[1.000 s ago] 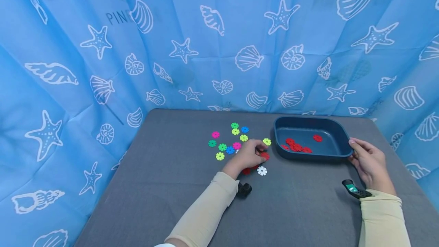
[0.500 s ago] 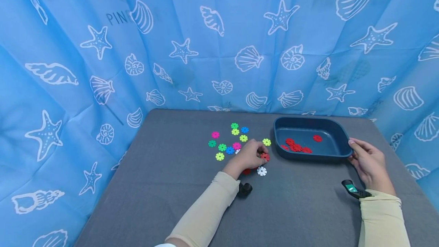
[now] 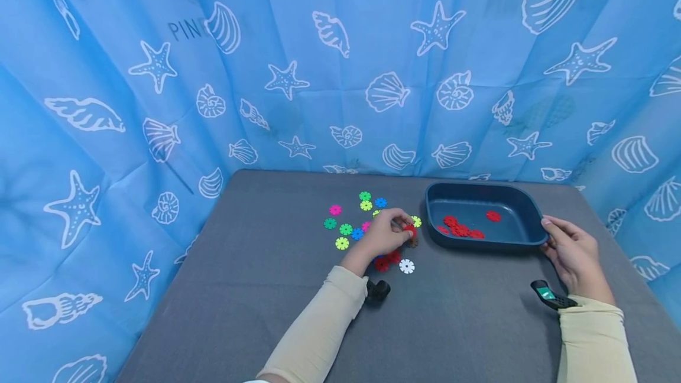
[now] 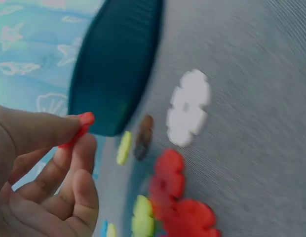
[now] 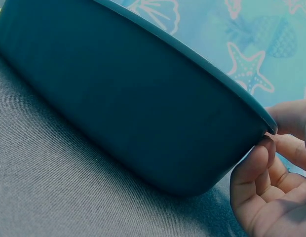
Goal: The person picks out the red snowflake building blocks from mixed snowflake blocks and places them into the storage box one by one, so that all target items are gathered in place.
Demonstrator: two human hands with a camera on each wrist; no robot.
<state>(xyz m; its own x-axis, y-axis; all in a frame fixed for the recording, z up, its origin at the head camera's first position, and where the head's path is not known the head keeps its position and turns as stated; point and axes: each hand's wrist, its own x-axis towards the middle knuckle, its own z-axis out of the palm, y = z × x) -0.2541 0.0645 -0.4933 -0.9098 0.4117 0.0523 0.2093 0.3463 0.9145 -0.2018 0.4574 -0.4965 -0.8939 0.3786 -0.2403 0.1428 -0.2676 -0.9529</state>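
My left hand (image 3: 383, 235) pinches a red notched plastic disc (image 4: 80, 131) between thumb and fingers, raised above the table. Under and beside it lie red discs (image 3: 381, 264), a white disc (image 3: 407, 266) and a brown disc (image 3: 413, 242). At the right end of a dark blue rectangular tub (image 3: 479, 243), my right hand (image 3: 574, 253) holds the rim, thumb above and fingers against the outside. Inside the tub are several red discs (image 3: 460, 230), most heaped toward its left, one (image 3: 493, 216) apart.
Green, yellow, pink and blue discs (image 3: 346, 229) are scattered left of the left hand, which partly covers some. A yellow disc (image 3: 417, 221) lies near the tub's left wall. Behind the grey table (image 3: 255, 288) hangs a blue shell-print curtain (image 3: 340, 75).
My left hand has lifted the red disc and moved it slightly up and away from me, uncovering the brown disc and red discs below. The right hand and tub stay in place.
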